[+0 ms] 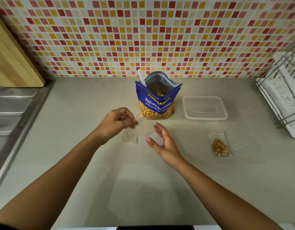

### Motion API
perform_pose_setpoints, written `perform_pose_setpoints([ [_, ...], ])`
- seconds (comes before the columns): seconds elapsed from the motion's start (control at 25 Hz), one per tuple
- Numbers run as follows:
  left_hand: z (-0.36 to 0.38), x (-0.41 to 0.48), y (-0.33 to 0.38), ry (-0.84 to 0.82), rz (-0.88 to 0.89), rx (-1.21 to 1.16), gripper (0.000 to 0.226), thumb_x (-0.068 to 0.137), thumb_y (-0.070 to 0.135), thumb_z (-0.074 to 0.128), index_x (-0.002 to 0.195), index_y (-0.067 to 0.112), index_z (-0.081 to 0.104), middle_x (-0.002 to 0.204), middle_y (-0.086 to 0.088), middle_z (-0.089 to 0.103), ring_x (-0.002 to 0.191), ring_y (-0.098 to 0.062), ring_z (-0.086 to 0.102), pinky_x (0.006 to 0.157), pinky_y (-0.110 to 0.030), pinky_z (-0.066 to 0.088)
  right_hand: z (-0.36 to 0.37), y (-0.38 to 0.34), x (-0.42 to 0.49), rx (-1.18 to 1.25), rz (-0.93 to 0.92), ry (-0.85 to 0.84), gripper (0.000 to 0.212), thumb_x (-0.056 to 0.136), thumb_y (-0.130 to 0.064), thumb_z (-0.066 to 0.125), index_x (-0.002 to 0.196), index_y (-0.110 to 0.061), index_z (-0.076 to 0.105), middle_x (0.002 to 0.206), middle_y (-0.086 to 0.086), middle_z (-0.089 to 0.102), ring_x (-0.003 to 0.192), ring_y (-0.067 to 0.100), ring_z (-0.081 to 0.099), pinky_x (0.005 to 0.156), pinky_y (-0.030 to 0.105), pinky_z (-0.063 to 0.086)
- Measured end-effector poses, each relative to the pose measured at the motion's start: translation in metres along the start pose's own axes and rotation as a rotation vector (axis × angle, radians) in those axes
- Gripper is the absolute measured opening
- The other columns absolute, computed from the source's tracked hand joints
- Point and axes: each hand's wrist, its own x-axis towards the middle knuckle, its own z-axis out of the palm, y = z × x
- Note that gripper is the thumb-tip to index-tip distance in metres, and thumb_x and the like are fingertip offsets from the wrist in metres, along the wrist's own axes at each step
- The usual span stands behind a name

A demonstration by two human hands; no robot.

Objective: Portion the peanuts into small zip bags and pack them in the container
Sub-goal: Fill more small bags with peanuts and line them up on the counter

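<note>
Left grip (117, 121) pinches top of zip bag (129, 138).

The spoon (141, 78) in the peanut bag (156, 103) shows only its white handle; its bowl is sunk inside the bag. The left hand's (117, 121) fingertips (134, 126) are smeared, so it cannot be told whether they pinch the clear empty bag (129, 138) below them. A second clear bag (154, 136) by the right hand (161, 140) is a faint blur, contact unclear. At the right edge of the counter (77, 113) the dish rack (282, 97) is cut off, as is the wooden board (14, 63) at its back left corner.
</note>
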Motion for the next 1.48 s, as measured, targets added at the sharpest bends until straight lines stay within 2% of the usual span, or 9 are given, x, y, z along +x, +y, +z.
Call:
perform_pose_setpoints([
  [0.08,0.003,-0.011,0.014,-0.041,-0.014,-0.117,0.009,0.084,0.004,0.063,0.079,0.01,0.06,0.081,-0.005,0.073,0.074,-0.014,0.068,0.068,-0.022,0.055,0.008,-0.02,0.001,0.208,-0.01,0.058,0.052,0.072,-0.034,0.077,0.116,-0.031,0.049,0.108,-0.007,0.063,0.1,0.004,0.06,0.088,0.023,0.047],
  [0.2,0.007,-0.023,0.031,-0.006,0.028,-0.234,0.013,0.08,0.0,0.067,0.08,0.009,0.057,0.074,-0.005,0.071,0.067,-0.013,0.067,0.062,-0.021,0.055,0.002,-0.05,-0.001,0.304,-0.122,0.217,0.017,0.079,-0.011,0.071,0.088,-0.02,0.06,0.07,-0.005,0.059,0.062,0.002,0.054,0.066,0.02,0.044],
  [0.48,0.021,-0.026,0.063,-0.013,0.057,-0.488,0.026,0.078,-0.007,0.063,0.09,0.015,0.057,0.059,0.006,0.066,0.055,-0.009,0.064,0.053,-0.019,0.051,-0.017,-0.076,0.002,0.524,-0.091,0.093,0.048,0.073,-0.013,0.074,0.111,-0.03,0.05,0.107,0.0,0.067,0.102,0.017,0.062,0.089,0.033,0.048],
  [0.8,0.018,-0.014,0.068,0.119,0.054,-0.353,0.012,0.08,0.011,0.069,0.089,0.018,0.067,0.066,0.003,0.066,0.067,-0.013,0.061,0.058,-0.022,0.048,-0.053,-0.106,0.003,0.313,-0.176,0.193,0.041,0.079,-0.007,0.07,0.112,-0.024,0.051,0.092,0.005,0.073,0.088,0.017,0.07,0.078,0.032,0.057],
  [1.04,0.023,-0.006,0.077,0.014,0.14,-0.371,0.029,0.09,-0.001,0.052,0.093,0.019,0.073,0.091,-0.005,0.072,0.081,-0.017,0.067,0.071,-0.023,0.055,-0.076,-0.121,0.007,0.183,-0.227,0.171,0.039,0.082,-0.009,0.068,0.109,-0.034,0.055,0.124,-0.017,0.054,0.111,0.014,0.058,0.069,0.026,0.057],
  [1.2,0.024,-0.004,0.08,-0.07,0.175,-0.279,0.03,0.086,-0.002,0.056,0.094,0.02,0.074,0.097,-0.004,0.074,0.091,-0.019,0.069,0.078,-0.027,0.057,-0.086,-0.125,0.009,0.512,-0.235,0.1,0.013,0.083,-0.014,0.063,0.096,-0.018,0.062,0.108,-0.011,0.068,0.1,0.009,0.063,0.067,0.016,0.052],
  [1.28,0.028,-0.002,0.083,0.005,0.152,-0.278,0.017,0.083,0.01,0.063,0.088,0.021,0.075,0.085,-0.001,0.074,0.079,-0.014,0.068,0.07,-0.024,0.056,-0.094,-0.122,0.01,0.607,-0.27,0.022,0.038,0.069,-0.038,0.072,0.099,-0.017,0.06,0.102,-0.005,0.071,0.1,0.01,0.064,0.077,0.015,0.051],
  [1.36,0.031,0.002,0.086,0.089,0.112,-0.32,0.012,0.084,0.017,0.063,0.081,0.019,0.074,0.076,0.0,0.07,0.07,-0.01,0.06,0.064,-0.023,0.049,-0.098,-0.121,0.011,0.442,-0.295,0.018,0.05,0.06,-0.039,0.083,0.101,-0.022,0.059,0.101,-0.004,0.07,0.098,0.011,0.065,0.079,0.019,0.05],
  [1.48,0.03,0.007,0.091,0.06,0.058,-0.384,0.012,0.082,0.016,0.064,0.075,0.016,0.073,0.074,0.0,0.07,0.069,-0.011,0.058,0.062,-0.022,0.047,-0.096,-0.122,0.017,0.109,-0.307,0.192,0.022,0.069,-0.022,0.079,0.083,-0.024,0.062,0.085,-0.006,0.067,0.081,0.009,0.061,0.07,0.02,0.05],
])
